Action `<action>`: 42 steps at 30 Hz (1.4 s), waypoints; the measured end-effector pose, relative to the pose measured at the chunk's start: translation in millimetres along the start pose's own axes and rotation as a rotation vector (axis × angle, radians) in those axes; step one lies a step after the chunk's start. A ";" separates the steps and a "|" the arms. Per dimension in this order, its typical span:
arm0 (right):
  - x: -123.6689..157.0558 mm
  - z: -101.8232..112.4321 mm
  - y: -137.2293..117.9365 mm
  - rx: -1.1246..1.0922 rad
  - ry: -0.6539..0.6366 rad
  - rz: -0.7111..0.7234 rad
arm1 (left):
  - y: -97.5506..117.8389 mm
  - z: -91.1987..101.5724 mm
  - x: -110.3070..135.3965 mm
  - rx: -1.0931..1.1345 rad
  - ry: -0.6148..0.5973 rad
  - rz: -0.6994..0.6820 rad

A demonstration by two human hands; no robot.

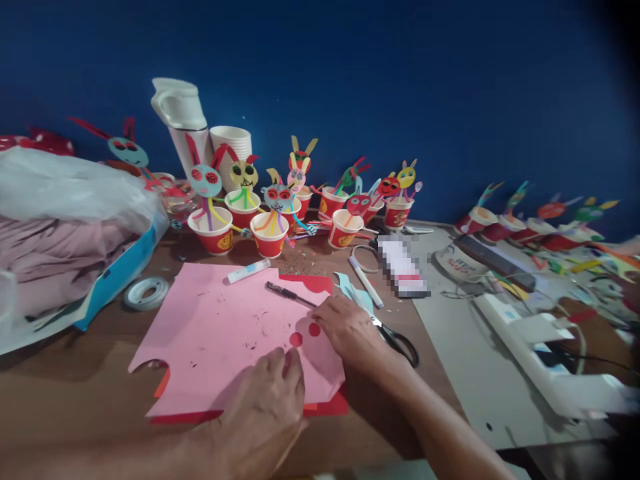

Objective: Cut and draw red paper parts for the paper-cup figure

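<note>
Pink paper [215, 333] with curved cut-outs lies on sheets of red paper [333, 407]. Two small red paper circles [297, 340] rest on it between my hands. My left hand [270, 407] is bent over the paper just below the circles, its fingers pressed together. Curled fingers of my right hand [353, 330] reach down at the edge of the right circle; what they pinch, if anything, is hidden. A black pen [287, 292] points toward my right fingertips. Scissors with black handles [400, 341] lie beside my right wrist, by light blue paper scraps [345, 285].
A white tube [249, 271] lies on the pink paper. Beyond stand several red cups [215, 240] with paper-faced figures. A tape roll [147, 293] and a plastic-covered box [120, 267] are left; a white marker [366, 283], phone [404, 265] and power strip [520, 353] right.
</note>
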State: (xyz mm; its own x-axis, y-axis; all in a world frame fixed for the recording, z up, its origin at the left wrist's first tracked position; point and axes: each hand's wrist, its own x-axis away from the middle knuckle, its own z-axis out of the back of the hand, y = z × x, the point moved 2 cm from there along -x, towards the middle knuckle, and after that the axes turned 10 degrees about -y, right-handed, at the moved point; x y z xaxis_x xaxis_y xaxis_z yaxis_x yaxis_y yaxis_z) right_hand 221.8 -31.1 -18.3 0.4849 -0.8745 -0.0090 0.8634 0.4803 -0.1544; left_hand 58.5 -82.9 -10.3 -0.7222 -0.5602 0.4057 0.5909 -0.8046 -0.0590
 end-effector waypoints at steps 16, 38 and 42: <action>1.6 3.1 -6.5 -0.022 -0.047 0.037 | -0.5 -4.5 5.3 -0.115 0.168 0.012; 3.0 -2.1 -11.8 -0.015 -0.027 0.072 | -2.5 -50.4 -24.5 -0.029 0.191 0.049; 3.0 0.8 -13.0 -0.140 -0.062 0.044 | -0.7 -41.1 -19.6 -0.051 0.242 0.079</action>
State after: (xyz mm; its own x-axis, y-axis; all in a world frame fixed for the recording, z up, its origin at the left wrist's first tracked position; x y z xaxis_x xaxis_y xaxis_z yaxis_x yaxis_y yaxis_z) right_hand 212.2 -39.8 -15.5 0.5333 -0.8449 0.0416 0.8154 0.5003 -0.2910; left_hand 57.5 -79.4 -55.7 -0.7431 -0.6477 0.1680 0.6346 -0.7618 -0.1302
